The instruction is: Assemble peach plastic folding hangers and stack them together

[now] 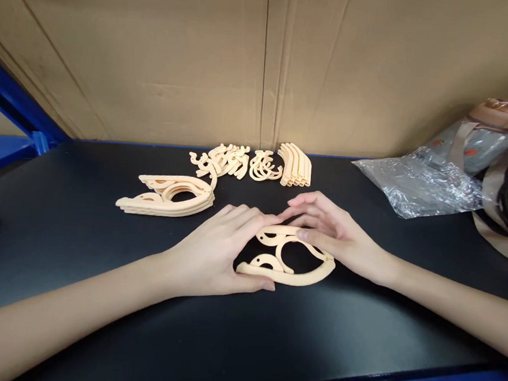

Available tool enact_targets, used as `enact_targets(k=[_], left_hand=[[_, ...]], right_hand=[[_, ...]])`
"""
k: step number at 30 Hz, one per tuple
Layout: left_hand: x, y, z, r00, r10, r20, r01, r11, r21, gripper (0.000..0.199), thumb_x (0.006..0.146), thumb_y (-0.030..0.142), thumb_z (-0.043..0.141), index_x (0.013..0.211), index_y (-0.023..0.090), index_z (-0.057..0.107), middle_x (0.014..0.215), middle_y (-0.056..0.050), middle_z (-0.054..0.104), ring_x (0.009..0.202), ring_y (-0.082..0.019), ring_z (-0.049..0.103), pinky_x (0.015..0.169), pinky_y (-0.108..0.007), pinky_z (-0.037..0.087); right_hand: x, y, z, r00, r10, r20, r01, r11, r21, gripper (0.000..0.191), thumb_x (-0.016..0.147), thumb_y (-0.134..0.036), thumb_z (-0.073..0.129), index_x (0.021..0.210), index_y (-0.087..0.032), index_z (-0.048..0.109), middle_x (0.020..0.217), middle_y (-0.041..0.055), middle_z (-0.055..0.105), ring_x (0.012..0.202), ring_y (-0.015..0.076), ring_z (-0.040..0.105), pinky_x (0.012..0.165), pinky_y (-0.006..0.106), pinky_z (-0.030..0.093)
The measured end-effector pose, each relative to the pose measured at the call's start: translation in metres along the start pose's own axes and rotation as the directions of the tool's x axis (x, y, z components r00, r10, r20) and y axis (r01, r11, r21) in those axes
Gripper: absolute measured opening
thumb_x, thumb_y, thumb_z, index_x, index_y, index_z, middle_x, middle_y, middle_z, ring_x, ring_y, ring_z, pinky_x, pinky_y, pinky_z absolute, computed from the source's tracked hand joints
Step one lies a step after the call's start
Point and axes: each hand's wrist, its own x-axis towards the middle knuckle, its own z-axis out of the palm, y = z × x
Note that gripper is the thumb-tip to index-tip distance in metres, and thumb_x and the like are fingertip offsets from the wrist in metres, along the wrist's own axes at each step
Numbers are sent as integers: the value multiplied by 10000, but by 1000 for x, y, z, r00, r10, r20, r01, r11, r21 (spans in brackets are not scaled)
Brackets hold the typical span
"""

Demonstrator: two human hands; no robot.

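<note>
A cream folding clothes hanger (308, 278), folded together, lies on the black table in front of me. My left hand (217, 247) grips its left end, thumb along the near side and fingers over the far side. My right hand (335, 234) holds its far right side, with the thumb on the upper arm and the fingers behind it. The fingertips of both hands meet just beyond the hanger. To the left, a stack of folded hangers (180, 210) of the same kind lies on the table, one hook sticking up.
At the back lie a pile of small cream hanger parts (230, 159), several cream hooks (263, 166) and a row of curved arms (296, 166). A clear plastic bag (430, 180) and a strapped bag (469, 145) are at the right. Cardboard (168, 56) stands behind the table (356, 344).
</note>
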Motion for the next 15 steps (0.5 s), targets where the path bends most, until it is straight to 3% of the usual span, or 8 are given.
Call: enact_targets(k=[3,6,10,15], left_hand=[[0,0,0,995,6,-100,3,996,89,617,794,523,671,1279,201,464,1132,-91,620,941,-251,580,788,-362,423],[-1,-1,-1,984,-3,-178,29,989,143,598,813,480,672,1283,189,445,1177,-93,618,991,-250,579,835,-372,413],[0,-1,-1,985,-10,-174,37,988,152,612,803,464,693,1284,183,439,1189,-82,610,1002,-240,575,848,-372,412],[1,-2,0,988,-41,-146,60,989,132,662,777,479,708,1293,169,431,1206,-99,595,1019,-255,566,835,-381,427]], right_hand=[[1,1,-2,987,84,-135,-87,996,-16,326,877,-333,621,1154,-202,510,988,45,669,821,143,660,713,288,550],[2,-1,-5,969,196,-153,-199,980,-6,268,880,-401,610,1021,-174,603,790,17,666,644,114,603,496,200,421],[3,-5,-7,966,237,-106,-237,971,9,279,870,-426,620,799,-158,642,680,-9,640,571,84,532,501,203,360],[2,-6,-6,965,240,-105,-236,971,45,313,885,-434,601,739,-160,645,681,-13,645,596,87,543,554,220,364]])
